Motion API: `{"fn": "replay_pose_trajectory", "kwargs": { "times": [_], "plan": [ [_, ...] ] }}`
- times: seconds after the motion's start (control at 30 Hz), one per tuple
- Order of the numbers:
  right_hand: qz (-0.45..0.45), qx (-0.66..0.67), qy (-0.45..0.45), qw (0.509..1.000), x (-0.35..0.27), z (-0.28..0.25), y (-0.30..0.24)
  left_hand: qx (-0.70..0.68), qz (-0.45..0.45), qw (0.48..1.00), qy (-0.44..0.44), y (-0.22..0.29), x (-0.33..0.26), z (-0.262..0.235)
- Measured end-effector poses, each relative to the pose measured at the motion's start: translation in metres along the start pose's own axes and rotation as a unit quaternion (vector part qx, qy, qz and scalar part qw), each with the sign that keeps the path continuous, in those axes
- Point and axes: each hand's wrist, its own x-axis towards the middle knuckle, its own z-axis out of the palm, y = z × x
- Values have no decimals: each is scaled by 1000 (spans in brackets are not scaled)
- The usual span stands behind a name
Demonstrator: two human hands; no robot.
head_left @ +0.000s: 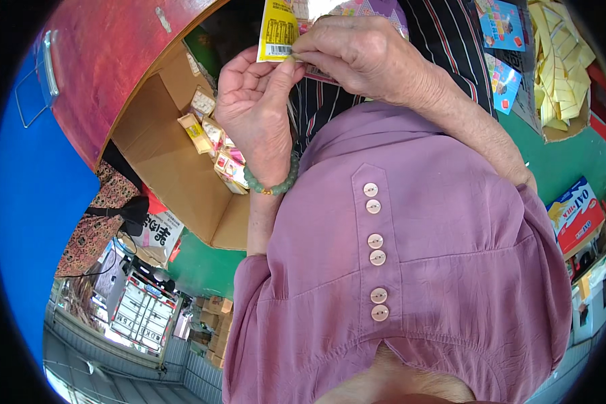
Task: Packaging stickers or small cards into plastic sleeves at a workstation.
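A green surface (pixel 559 158) runs under everything here, showing at the right between piles of goods and again lower left beside a cardboard box (pixel 175 172). The box lies open on its side, its brown inside bare except for a scatter of small wrapped packets (pixel 212 145) near its upper edge. Above it curves a large dark-red drum (pixel 108 60), and beyond that a broad blue sheet (pixel 27 182) fills the left side. At the lower left the view bends away to shelving and stacked cartons in a shop-like space, too small to tell apart.

On the right, a cardboard tray holds a heap of yellow paper slips (pixel 559 67), with blue picture cards (pixel 501 27) just beside it. A red and blue carton (pixel 576 215) lies on the green surface near the right edge.

The person wears a mauve buttoned shirt (pixel 411 256) that takes up the middle of the picture, with striped dark cloth (pixel 444 34) showing above it.

Both hands meet at the top centre. The left hand (pixel 252 108), with a green bead bracelet (pixel 273 185) at the wrist, is curled with its thumb pressed up against the lower edge of a yellow packet (pixel 278 30). The right hand (pixel 357 54) pinches the same packet from the other side, fingertips closed on its lower corner. The packet stands upright above the hands, over the box's edge, partly cut off by the top of the picture.
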Motion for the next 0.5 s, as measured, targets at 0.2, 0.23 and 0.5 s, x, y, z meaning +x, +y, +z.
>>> {"fn": "replay_pose_trajectory", "kwargs": {
  "times": [0.2,0.23,0.5],
  "plan": [
    [2,-7,-1,1000,0,2,0,3,7,1000,9,-1,-2,0],
    [2,-7,-1,1000,0,2,0,3,6,1000,9,-1,-2,1],
    [-13,-39,-28,999,-4,-2,3,35,12,999,5,-2,-4,3]
  ]
}}
